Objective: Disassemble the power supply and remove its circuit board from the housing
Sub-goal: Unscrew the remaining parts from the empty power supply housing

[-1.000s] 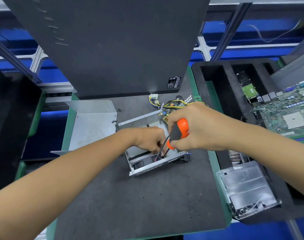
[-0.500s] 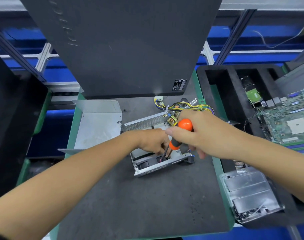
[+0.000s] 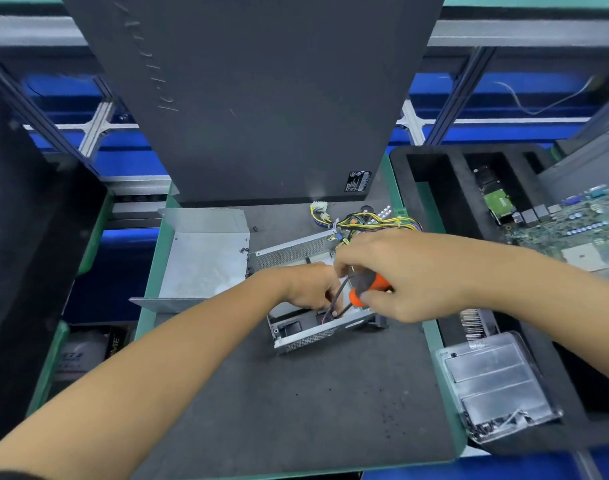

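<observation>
The open metal power supply housing (image 3: 296,337) lies on the dark mat, its perforated walls up. My left hand (image 3: 306,284) reaches into it with curled fingers at the dark wires; what it holds is hidden. My right hand (image 3: 403,271) grips an orange-and-black screwdriver (image 3: 369,287) over the housing's right side, the shaft pointing down and left into the box. A yellow-and-black wire bundle (image 3: 376,221) with a white connector trails from the housing's far end. The circuit board is mostly hidden under my hands.
The removed metal cover (image 3: 206,261) lies left of the housing, loose screws (image 3: 242,250) beside it. A dark panel (image 3: 254,98) stands behind. Right: a black foam tray (image 3: 431,188) with a motherboard (image 3: 573,233), and a clear plastic screw box (image 3: 497,386).
My right hand has turned the screwdriver from near upright to a flatter tilt, handle now pointing right. The left hand stays inside the housing. The view has shifted slightly.
</observation>
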A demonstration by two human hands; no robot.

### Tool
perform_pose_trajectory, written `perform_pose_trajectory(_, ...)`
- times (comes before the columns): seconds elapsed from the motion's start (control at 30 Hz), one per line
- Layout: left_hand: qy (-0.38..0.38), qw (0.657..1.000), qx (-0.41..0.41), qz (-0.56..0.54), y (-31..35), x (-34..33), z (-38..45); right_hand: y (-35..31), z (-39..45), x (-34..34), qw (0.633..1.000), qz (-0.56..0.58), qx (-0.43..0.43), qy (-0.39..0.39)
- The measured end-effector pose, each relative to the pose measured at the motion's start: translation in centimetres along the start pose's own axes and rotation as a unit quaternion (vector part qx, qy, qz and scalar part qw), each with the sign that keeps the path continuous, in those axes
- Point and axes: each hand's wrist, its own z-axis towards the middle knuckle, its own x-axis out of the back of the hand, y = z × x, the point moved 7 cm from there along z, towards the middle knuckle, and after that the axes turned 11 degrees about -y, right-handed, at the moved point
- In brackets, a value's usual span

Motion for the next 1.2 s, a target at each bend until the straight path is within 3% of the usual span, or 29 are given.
perform_pose_trajectory(0.13, -0.01, 1.0, 0.016, 0.004, 0.3, -0.1, -0.3, 0.4, 0.4, 0.4, 0.981, -0.164, -0.096, 0.05)
perform_pose_trajectory(0.37, -0.031, 0.998, 0.035, 0.033, 0.9, 0.0, -0.5, -0.5, -0.5, 0.3, 1.0, -0.001, 0.005, 0.006)
perform_pose_trajectory(0.47, -0.031, 0.997, 0.047, 0.051, 1.1, 0.1, -0.6, -0.3, -0.9, -0.4, 0.997, 0.068, 0.01, 0.037)
perform_pose_trajectory(0.53, -0.035, 0.997, 0.059, 0.031, 1.2, 0.3, -0.6, 0.4, -1.0, -0.3, 0.995, 0.011, -0.047, 0.086)
perform_pose_trajectory(0.6, -0.041, 0.997, 0.067, 0.017, 1.4, 0.4, -0.8, 0.6, -0.7, 0.1, 0.989, -0.082, -0.094, 0.084)
perform_pose_trajectory(0.73, -0.031, 0.997, 0.068, 0.027, 1.6, 0.2, -1.1, 0.0, 0.0, 0.0, 0.997, 0.008, -0.066, 0.04)
perform_pose_trajectory(0.87, -0.004, 0.997, 0.071, 0.034, 1.7, 0.2, -1.5, -0.9, -0.4, 0.4, 0.999, 0.015, -0.04, -0.034)
perform_pose_trajectory(0.97, 0.004, 0.997, 0.076, 0.033, 1.7, 0.2, -1.7, -1.5, -0.1, 0.7, 1.0, 0.02, -0.013, -0.014)
perform_pose_trajectory(1.13, 0.002, 0.998, 0.069, 0.004, 1.8, 0.1, -2.0, -1.1, 0.1, 0.5, 0.98, -0.165, -0.108, 0.013)
perform_pose_trajectory(1.2, 0.0, 0.998, 0.067, 0.003, 1.9, 0.1, -2.1, -0.9, 0.0, 0.6, 0.989, -0.115, -0.093, 0.024)
